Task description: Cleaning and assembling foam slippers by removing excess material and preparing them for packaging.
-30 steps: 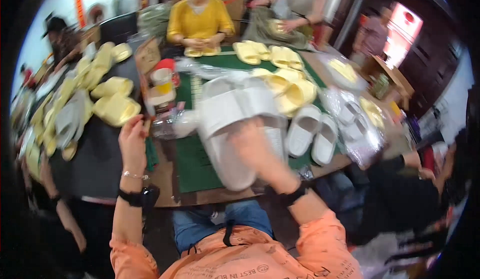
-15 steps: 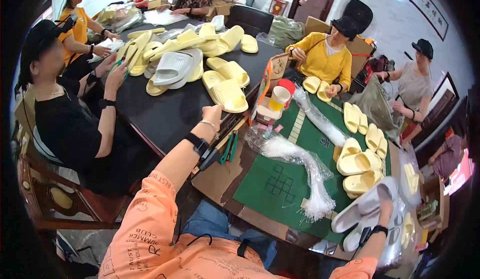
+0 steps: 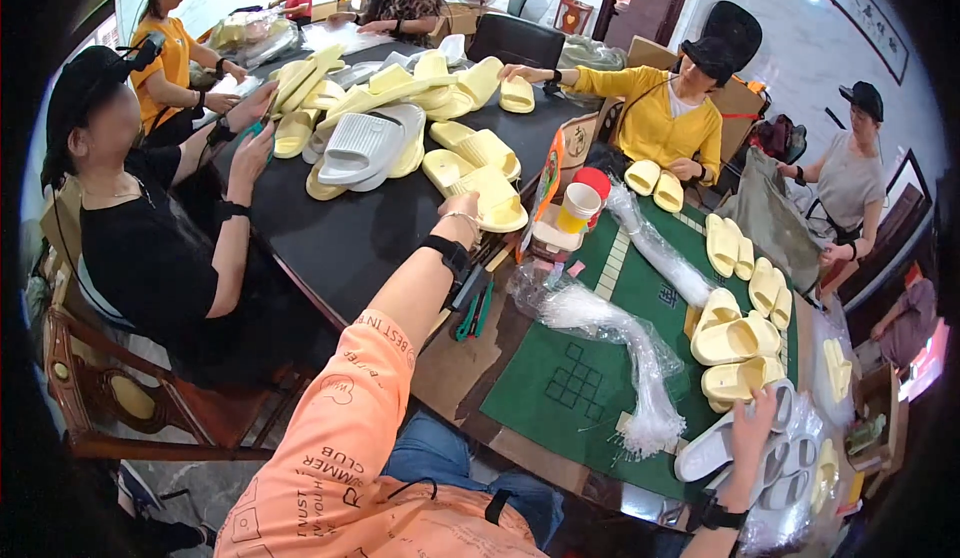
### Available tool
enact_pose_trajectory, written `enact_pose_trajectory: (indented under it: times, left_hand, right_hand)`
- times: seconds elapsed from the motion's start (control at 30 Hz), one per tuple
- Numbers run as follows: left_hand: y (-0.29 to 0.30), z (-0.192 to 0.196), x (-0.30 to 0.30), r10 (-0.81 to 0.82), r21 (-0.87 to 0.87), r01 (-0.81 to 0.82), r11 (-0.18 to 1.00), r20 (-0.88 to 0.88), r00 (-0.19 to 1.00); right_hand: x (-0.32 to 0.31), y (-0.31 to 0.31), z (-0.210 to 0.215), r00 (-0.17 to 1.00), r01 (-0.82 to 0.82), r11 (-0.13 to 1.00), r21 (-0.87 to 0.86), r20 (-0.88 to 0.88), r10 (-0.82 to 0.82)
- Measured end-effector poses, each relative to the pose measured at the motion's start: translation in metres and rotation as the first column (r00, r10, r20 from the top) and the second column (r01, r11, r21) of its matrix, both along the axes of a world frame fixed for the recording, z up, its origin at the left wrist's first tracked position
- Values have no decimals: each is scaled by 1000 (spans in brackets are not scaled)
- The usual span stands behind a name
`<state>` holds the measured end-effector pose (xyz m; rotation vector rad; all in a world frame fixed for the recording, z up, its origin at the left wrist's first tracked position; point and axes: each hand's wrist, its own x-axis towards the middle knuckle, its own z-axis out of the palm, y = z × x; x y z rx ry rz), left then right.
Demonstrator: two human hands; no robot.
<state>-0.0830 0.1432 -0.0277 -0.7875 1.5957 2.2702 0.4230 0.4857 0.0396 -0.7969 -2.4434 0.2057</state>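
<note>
My left hand (image 3: pixel 459 208) reaches onto the black table, its fingers closed around the near side of a pale yellow slipper (image 3: pixel 503 204). Another yellow slipper lies tucked against it. Low on the right, my right hand (image 3: pixel 751 424) rests over a grey slipper (image 3: pixel 703 454), its fingers stretched toward the nearest yellow slipper (image 3: pixel 738 382). More grey slippers (image 3: pixel 790 468) lie just right of that hand. Several yellow slippers (image 3: pixel 735 330) line the right side of the green mat (image 3: pixel 560 378).
Bundles of clear plastic strands (image 3: pixel 640 378) lie across the mat. A cup (image 3: pixel 578 206), green-handled cutters (image 3: pixel 474 314) and a slipper pile (image 3: pixel 375 138) are nearby. Left, a co-worker in black (image 3: pixel 150 218) holds a tool and slipper; a co-worker in yellow (image 3: pixel 670 123) reaches toward the pile.
My left hand has moved forward onto the yellow slipper. My right hand has shifted left, and the grey slippers under it now lie lower. The co-worker in yellow has stretched an arm to the pile.
</note>
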Motion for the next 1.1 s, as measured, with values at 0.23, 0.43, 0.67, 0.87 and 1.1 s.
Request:
enact_pose_trajectory:
  times: [0.23, 0.43, 0.67, 0.87, 1.1]
  left_hand:
    - [-17, 51, 52, -442, -941, -56, 334, -208, 872]
    - [-22, 55, 58, -692, -971, 73, 226, -108, 714]
    - [-45, 47, 103, -745, -871, 49, 489, -387, 544]
    - [-73, 46, 178, -623, -532, 340, 775, -556, 549]
    - [-70, 52, 214, -676, -573, 362, 735, -588, 444]
  right_hand:
    - [-45, -95, 26, 975, -199, 963, -182, 59, 213]
    - [-36, -151, 38, 910, -350, 911, -217, 153, 385]
    - [-75, -191, 16, 812, -502, 733, -459, 41, 582]
    - [-149, -251, -21, 765, -505, 196, -840, -331, 552]
    - [-216, -295, -38, 808, -568, -354, -743, -584, -71]
